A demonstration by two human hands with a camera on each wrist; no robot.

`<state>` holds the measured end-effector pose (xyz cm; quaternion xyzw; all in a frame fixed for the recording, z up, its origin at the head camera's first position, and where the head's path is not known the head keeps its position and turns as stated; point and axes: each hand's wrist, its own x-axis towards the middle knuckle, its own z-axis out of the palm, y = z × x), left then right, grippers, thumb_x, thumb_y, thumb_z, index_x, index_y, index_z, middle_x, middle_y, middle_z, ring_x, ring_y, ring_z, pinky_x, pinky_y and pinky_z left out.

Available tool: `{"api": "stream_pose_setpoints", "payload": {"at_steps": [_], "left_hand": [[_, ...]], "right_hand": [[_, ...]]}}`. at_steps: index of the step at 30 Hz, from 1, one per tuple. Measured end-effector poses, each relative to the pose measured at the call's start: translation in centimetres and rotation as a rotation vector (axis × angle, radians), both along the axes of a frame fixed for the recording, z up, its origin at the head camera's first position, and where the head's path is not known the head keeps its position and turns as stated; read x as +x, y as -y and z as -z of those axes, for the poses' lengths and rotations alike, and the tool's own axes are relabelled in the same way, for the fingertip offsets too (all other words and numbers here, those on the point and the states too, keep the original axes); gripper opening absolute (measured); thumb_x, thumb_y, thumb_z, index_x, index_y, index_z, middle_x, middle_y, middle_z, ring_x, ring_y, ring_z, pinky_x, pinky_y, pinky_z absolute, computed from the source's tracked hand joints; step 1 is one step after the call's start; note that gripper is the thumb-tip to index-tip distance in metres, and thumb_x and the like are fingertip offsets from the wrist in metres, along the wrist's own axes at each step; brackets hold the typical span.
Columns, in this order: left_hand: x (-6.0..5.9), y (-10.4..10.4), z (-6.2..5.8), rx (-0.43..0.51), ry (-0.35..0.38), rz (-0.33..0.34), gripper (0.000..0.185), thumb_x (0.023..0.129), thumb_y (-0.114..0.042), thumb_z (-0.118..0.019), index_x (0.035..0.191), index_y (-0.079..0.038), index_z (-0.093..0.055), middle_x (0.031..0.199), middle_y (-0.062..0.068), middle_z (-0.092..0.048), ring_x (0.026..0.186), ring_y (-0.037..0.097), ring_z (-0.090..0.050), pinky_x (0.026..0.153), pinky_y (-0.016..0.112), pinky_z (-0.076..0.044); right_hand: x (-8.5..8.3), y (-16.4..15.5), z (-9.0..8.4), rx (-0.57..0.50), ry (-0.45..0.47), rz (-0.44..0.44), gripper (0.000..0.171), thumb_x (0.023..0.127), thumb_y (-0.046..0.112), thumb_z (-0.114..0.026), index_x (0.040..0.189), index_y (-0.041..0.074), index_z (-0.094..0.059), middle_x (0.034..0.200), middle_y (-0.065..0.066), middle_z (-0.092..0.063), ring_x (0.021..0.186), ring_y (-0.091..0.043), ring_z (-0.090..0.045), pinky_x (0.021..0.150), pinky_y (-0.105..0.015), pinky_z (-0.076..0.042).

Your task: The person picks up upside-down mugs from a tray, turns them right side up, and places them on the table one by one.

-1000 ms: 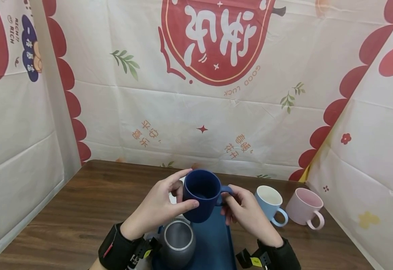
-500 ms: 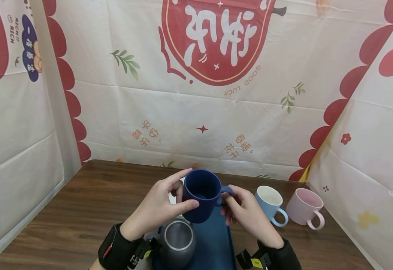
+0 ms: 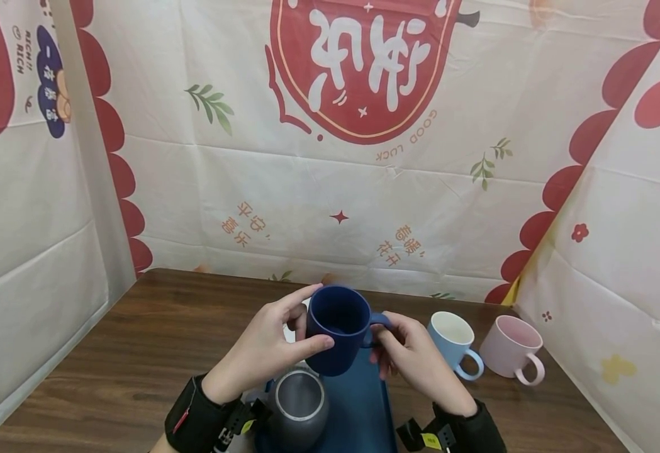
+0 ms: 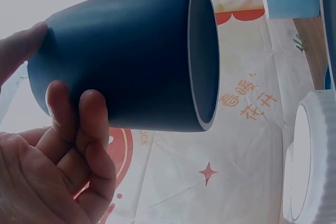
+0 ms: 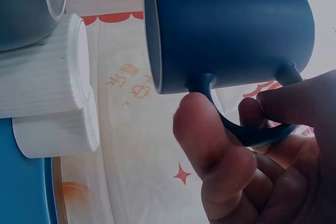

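Note:
A dark blue mug [image 3: 335,355] is held up above the blue tray [image 3: 360,412], its mouth facing up in the head view. My left hand [image 3: 264,343] grips the mug's body from the left, thumb on the near side and fingers around toward the far side. On the other side, my right hand [image 3: 414,355] pinches the handle [image 5: 247,132] between thumb and fingers. Just below, a dark grey mug [image 3: 298,418] stands on the tray. Two ribbed white vessels [image 5: 44,72] show in the right wrist view, mostly hidden in the head view.
To the right of my right hand, a light blue mug [image 3: 448,343] and a pink mug [image 3: 505,346] stand on the brown wooden table [image 3: 154,333]. A printed cloth [image 3: 301,176] hangs behind the table and along both sides.

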<state>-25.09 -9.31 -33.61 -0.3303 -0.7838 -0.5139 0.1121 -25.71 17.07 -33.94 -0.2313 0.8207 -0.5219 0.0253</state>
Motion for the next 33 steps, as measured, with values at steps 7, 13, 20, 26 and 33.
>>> {"api": "stream_pose_setpoints", "payload": {"at_steps": [7, 13, 20, 26, 33], "left_hand": [[0.0, -0.1, 0.3, -0.025, -0.001, -0.01, 0.07, 0.087, -0.028, -0.078, 0.146, -0.006, -0.048, 0.065, -0.009, -0.049, 0.061, 0.011, -0.051, 0.064, 0.029, -0.044], [-0.1, -0.3, 0.3, -0.045, -0.009, -0.025, 0.07, 0.087, -0.029, -0.078, 0.146, -0.007, -0.048, 0.064, -0.009, -0.048, 0.059, 0.01, -0.048, 0.063, 0.028, -0.041], [-0.3, -0.6, 0.3, -0.02, 0.014, 0.034, 0.068, 0.089, -0.024, -0.076, 0.148, -0.006, -0.045, 0.068, -0.009, -0.053, 0.065, 0.011, -0.053, 0.069, 0.029, -0.043], [-0.5, -0.8, 0.3, -0.004, 0.048, 0.097, 0.065, 0.093, -0.02, -0.071, 0.149, -0.004, -0.042, 0.071, -0.008, -0.057, 0.069, 0.012, -0.055, 0.072, 0.03, -0.042], [-0.6, -0.8, 0.4, 0.009, 0.029, 0.107, 0.061, 0.095, -0.018, -0.068, 0.149, -0.003, -0.042, 0.072, -0.008, -0.057, 0.073, 0.013, -0.056, 0.07, 0.029, -0.042]], "right_hand": [[-0.1, 0.0, 0.0, 0.023, 0.05, -0.001, 0.028, 0.106, 0.022, -0.049, 0.096, -0.001, -0.059, 0.075, -0.014, -0.066, 0.055, -0.025, -0.065, 0.05, -0.031, -0.052], [-0.2, -0.1, 0.1, 0.031, 0.058, -0.016, 0.025, 0.106, 0.018, -0.047, 0.1, -0.002, -0.06, 0.076, -0.014, -0.066, 0.054, -0.025, -0.064, 0.051, -0.031, -0.052], [-0.5, -0.4, 0.0, 0.007, 0.031, 0.032, 0.022, 0.106, 0.015, -0.047, 0.099, -0.002, -0.06, 0.076, -0.015, -0.066, 0.055, -0.026, -0.064, 0.051, -0.031, -0.052], [-0.9, -1.2, -0.1, -0.001, 0.011, 0.054, 0.023, 0.106, 0.015, -0.046, 0.095, -0.001, -0.059, 0.073, -0.017, -0.065, 0.055, -0.026, -0.064, 0.05, -0.033, -0.052], [-1.1, -4.3, -0.9, -0.031, -0.049, 0.119, 0.026, 0.107, 0.016, -0.045, 0.096, -0.004, -0.058, 0.073, -0.022, -0.064, 0.052, -0.026, -0.063, 0.049, -0.036, -0.053]]}}
